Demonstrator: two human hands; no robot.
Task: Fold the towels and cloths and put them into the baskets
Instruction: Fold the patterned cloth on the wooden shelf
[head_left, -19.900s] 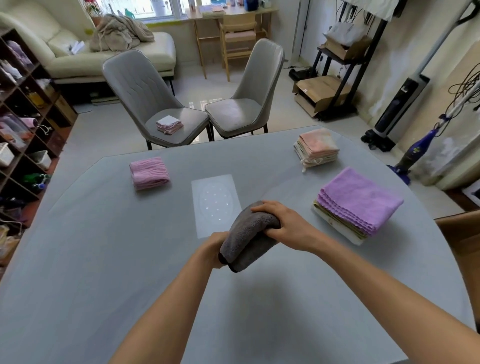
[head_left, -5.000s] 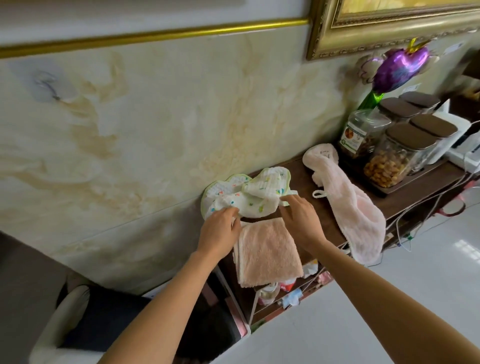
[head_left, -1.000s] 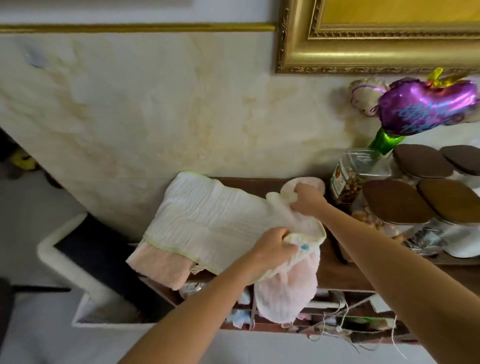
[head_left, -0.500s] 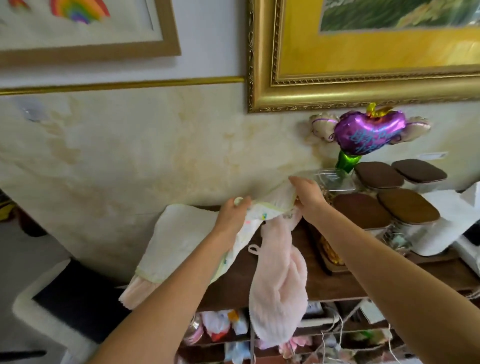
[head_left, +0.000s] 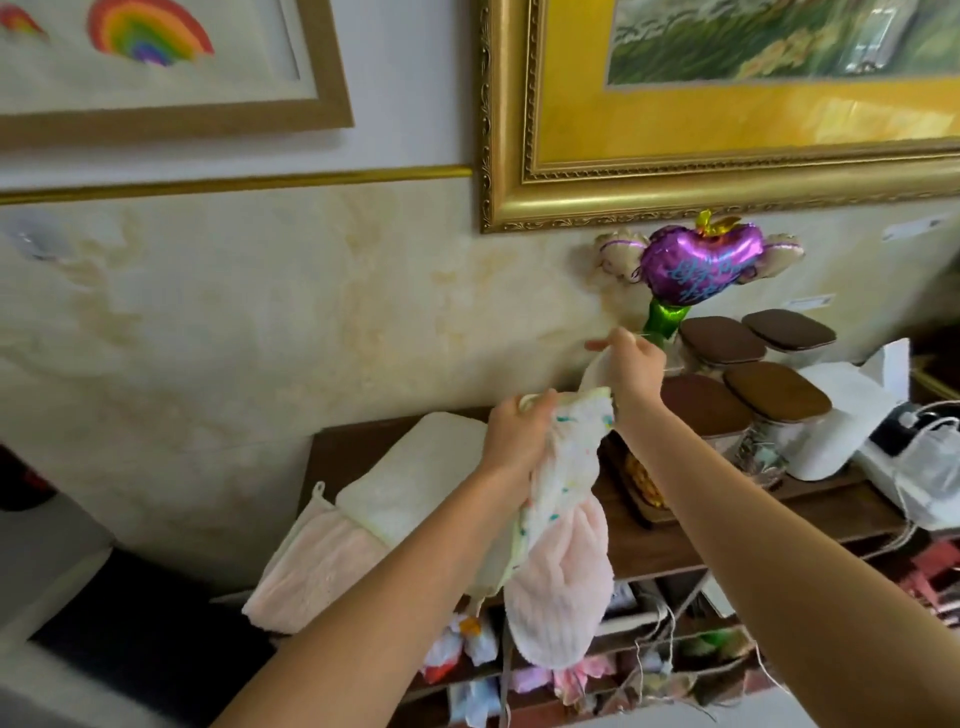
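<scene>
Both forearms enter from the bottom edge, cut off above the elbow, and reach up and forward over a dark wooden shelf (head_left: 727, 525). Below its top board, the lower compartments hold small coloured bundles and loose strings too jumbled and blurred to name. The left hand (head_left: 511, 436) is clenched around the top of a white cloth with coloured dots (head_left: 558, 467), whose bunched length hangs down in front of the shelf edge, so its shape is hard to read. Behind and below it hangs a fluffy pink towel (head_left: 558, 587), its upper part hidden by the dotted cloth; it seems to be lifted together with the cloth, though which hand carries it cannot be told. The right hand (head_left: 631, 364) is raised a little higher and farther, wrist bent, fingers pinched on a pale edge of fabric just beside the left hand; the thumb side is turned away, so the grip itself is mostly hidden. To the left, a folded white towel (head_left: 415, 478) lies on the shelf on top of a folded pink towel (head_left: 311, 566) that droops over the front edge. Farther right stand jars with brown lids (head_left: 774, 387), partly covered by the right arm, and a purple balloon (head_left: 698, 265) against the marbled wall (head_left: 260, 322).
</scene>
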